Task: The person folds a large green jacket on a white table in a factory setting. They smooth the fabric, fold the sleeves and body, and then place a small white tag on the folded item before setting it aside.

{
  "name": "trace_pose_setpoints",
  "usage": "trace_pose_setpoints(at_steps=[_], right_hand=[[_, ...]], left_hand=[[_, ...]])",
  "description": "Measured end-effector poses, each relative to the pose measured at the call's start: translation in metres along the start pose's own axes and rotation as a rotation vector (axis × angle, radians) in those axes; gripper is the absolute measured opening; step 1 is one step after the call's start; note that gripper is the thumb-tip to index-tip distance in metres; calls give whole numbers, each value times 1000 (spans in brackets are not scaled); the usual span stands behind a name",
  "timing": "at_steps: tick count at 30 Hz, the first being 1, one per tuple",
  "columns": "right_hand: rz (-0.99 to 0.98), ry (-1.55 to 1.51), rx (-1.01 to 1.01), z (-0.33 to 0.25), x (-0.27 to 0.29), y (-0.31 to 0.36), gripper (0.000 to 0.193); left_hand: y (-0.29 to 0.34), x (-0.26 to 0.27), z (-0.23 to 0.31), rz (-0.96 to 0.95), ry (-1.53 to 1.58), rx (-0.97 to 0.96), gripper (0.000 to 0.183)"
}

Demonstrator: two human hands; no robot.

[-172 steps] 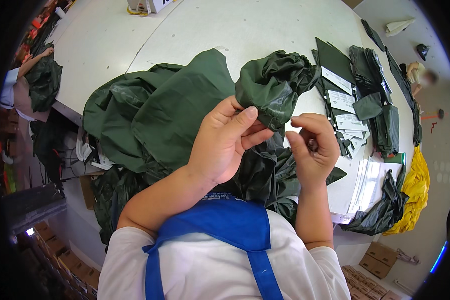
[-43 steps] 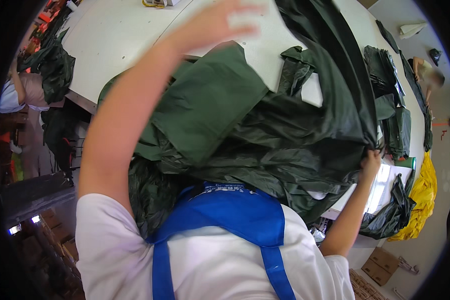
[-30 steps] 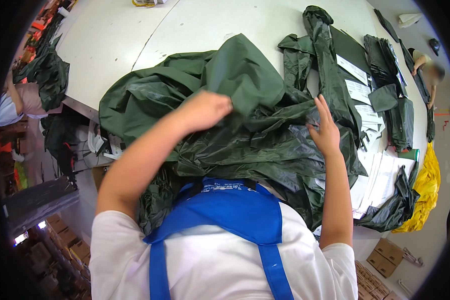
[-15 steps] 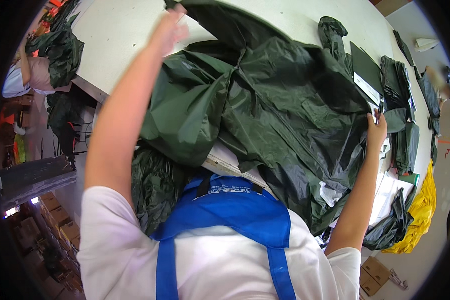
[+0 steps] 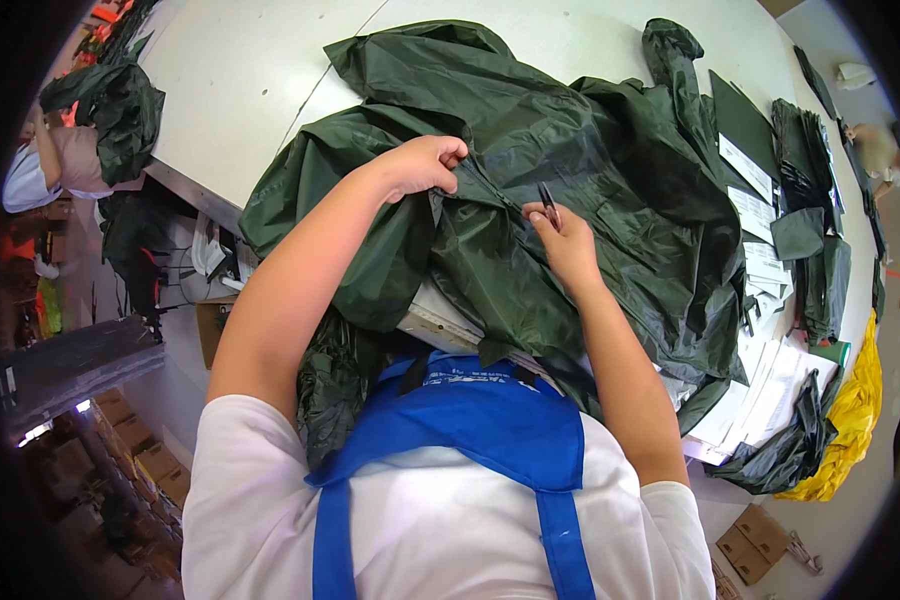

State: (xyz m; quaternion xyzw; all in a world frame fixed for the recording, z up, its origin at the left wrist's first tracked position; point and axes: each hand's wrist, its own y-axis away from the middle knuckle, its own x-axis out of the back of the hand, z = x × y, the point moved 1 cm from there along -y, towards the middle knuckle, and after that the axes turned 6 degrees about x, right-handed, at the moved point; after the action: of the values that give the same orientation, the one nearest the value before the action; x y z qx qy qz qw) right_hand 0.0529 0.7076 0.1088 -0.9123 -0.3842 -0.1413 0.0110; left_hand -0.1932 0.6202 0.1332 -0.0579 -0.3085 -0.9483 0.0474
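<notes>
A dark green garment [image 5: 380, 235] of thin, shiny fabric lies spread and rumpled over the white table in front of me. My left hand [image 5: 425, 168] is closed on it, thumb and fingers pinching the cloth near a long seam or front edge at its middle. Just to the right, my right hand [image 5: 567, 240] is closed round a slim dark tool [image 5: 548, 203], whose tip points up and away; its exact kind is too small to tell. The fingers of that hand also rest at the seam of the garment. Part of the garment hangs over the near table edge.
Paper sheets [image 5: 770, 390] lie along the table's right side, beside folded dark green pieces [image 5: 805, 180]. Yellow fabric [image 5: 855, 420] drapes over the right edge. At far left is another person [image 5: 32, 175] with dark green cloth [image 5: 120, 115]. Cardboard boxes [image 5: 753, 540] stand lower right.
My left hand has come down from the garment's far edge to its middle seam. My right hand has moved left from the garment's right side, still with the slim tool. The far part now lies flatter.
</notes>
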Motion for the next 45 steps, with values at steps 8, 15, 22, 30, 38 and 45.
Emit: trace_pose_setpoints(at_steps=[8, 15, 22, 30, 38, 45], right_hand=[[-31, -235, -209, -33, -29, -8, 28], [122, 99, -62, -83, 9, 16, 28], [340, 498, -113, -94, 138, 118, 27], [578, 362, -636, -17, 253, 286, 22], [471, 302, -528, -16, 201, 266, 23], [303, 434, -410, 32, 171, 247, 25]], left_hand=[[66, -9, 51, -78, 163, -97, 43], [65, -26, 116, 421, -356, -457, 26], [103, 35, 199, 344, 197, -643, 19], [122, 146, 199, 493, 508, -464, 29], [48, 203, 0, 973, -1233, 256, 35], [66, -126, 87, 382, -607, -780, 37]])
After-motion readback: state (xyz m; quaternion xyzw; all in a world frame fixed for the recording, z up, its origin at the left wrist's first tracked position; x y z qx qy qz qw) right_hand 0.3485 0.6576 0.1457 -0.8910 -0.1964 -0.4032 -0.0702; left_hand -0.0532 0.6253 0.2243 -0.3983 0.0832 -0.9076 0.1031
